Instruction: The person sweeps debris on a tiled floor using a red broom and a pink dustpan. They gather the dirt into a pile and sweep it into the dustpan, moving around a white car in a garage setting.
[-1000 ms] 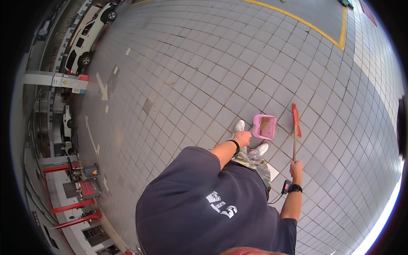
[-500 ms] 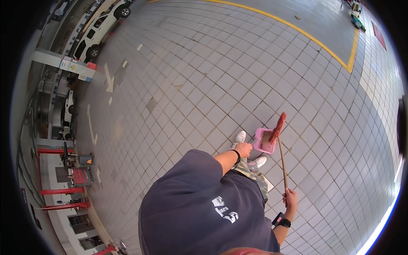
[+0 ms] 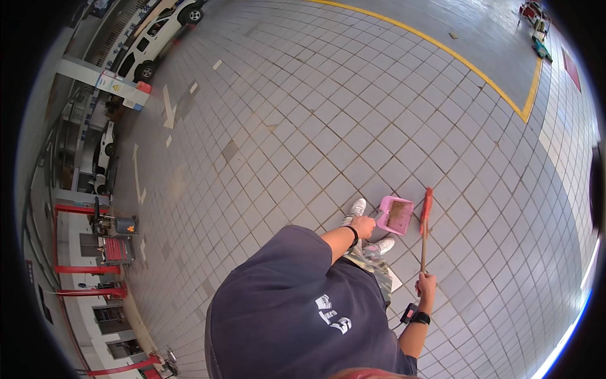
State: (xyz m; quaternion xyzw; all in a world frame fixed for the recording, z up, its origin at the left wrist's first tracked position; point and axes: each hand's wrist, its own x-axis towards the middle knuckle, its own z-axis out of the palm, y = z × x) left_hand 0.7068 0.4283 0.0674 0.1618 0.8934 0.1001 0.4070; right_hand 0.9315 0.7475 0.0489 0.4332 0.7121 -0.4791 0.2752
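My left hand [image 3: 362, 226], with a dark band at its wrist, is closed round the handle end of a pink dustpan [image 3: 384, 221]. Brownish dirt [image 3: 399, 213] lies inside the pan, just beyond my white shoes. In my right hand [image 3: 427, 285] is the wooden stick of a broom [image 3: 423, 252]. Its red head [image 3: 427, 205] is just right of the dustpan's open edge, with a small gap between the two. A black wristwatch [image 3: 420, 318] and a small dark device [image 3: 409, 312] are at my right wrist.
Grey floor tiles [image 3: 303, 145] surround me. A yellow line [image 3: 429, 39] borders a smooth grey area at the upper right, where a small piece of debris [image 3: 454, 35] lies. Left stand a white vehicle [image 3: 151, 45], a tool cart [image 3: 115, 250] and red lift arms [image 3: 88, 270].
The broom head has moved off the dustpan to its right side, and my right hand has come up a little. More of the pan's inside shows. My left hand keeps its hold.
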